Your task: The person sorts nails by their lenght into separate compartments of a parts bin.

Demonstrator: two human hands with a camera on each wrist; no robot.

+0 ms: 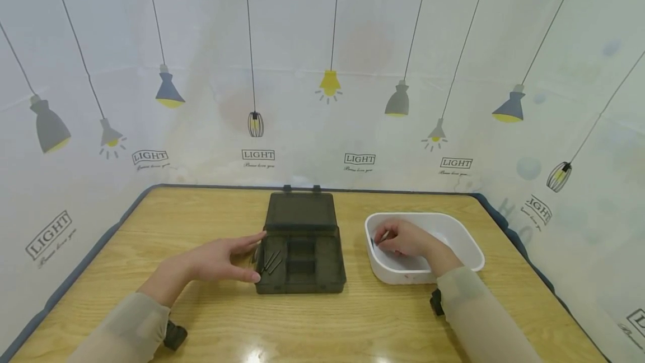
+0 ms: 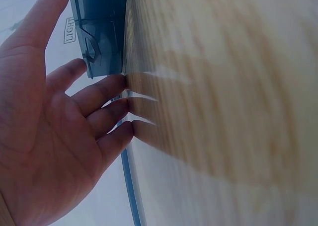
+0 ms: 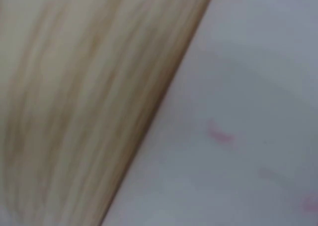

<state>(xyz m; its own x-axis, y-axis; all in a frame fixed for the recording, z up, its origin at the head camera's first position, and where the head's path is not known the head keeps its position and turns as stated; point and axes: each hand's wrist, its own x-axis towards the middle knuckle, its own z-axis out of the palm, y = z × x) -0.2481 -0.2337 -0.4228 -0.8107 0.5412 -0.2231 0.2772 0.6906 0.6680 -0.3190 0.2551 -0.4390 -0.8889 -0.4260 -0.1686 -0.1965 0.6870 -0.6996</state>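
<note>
Dark translucent box (image 1: pixel 302 289) placed on wooden table (image 1: pixel 221 318), lid (image 1: pixel 302 210) laid back; thin pieces (image 1: pixel 272 262) kept in left compartment. Left hand (image 1: pixel 219 260) unclenched, nothing grasped, fingers spread; box's left side touched by thumb. White tray (image 1: pixel 405 279) set right of box, entered by right hand (image 1: pixel 405 238), fingers bent near small dark item (image 1: pixel 373 243); whether grasped cannot be told.
</note>
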